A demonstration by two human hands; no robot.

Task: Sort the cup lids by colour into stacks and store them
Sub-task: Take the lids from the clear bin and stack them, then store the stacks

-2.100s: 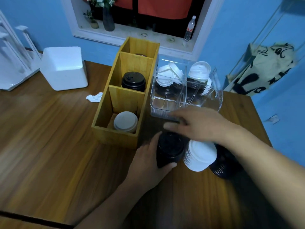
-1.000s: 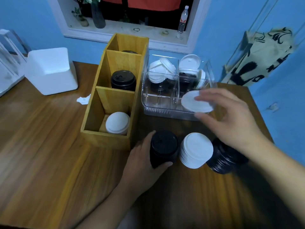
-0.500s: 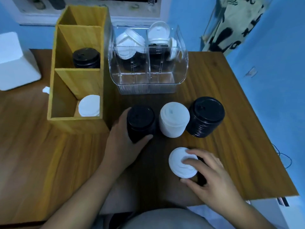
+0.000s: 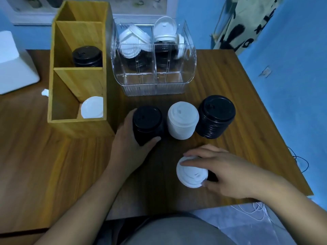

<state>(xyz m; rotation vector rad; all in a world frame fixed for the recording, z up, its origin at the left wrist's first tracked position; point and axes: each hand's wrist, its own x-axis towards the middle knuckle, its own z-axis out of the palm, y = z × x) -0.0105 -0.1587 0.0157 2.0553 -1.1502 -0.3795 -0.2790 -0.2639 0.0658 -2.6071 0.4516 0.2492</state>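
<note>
- Left hand (image 4: 130, 144): forearm enters from the near left edge. Fingers and thumb are wrapped round the side of the small black lid stack (image 4: 147, 120), thumb on the near side, fingers on the left. A firm grasp, with the stack standing upright on the table (image 4: 230, 82).
- Right hand (image 4: 228, 172): forearm enters from the near right corner, palm down. The index finger lies across the far rim of the single white lid (image 4: 192, 172) and the thumb is tucked at its near right edge, so the lid is pinched between them, low over the table's near centre.
- Dark object (image 4: 211, 175): under the right palm, just right of the white lid; too hidden to identify.
- White lid stack (image 4: 183, 121): upright, just right of the small black stack.
- Large black lid stack (image 4: 215, 117): upright, touching the white stack's right side.
- Wooden organiser (image 4: 77, 80): far left, with three compartments. White lids (image 4: 92, 107) sit in the near one and black lids (image 4: 87, 56) in the middle one.
- Clear bin (image 4: 154, 87): beyond the stacks, holding loose white and black lids, unsorted.
- White foam block (image 4: 12, 68): far left edge.
</note>
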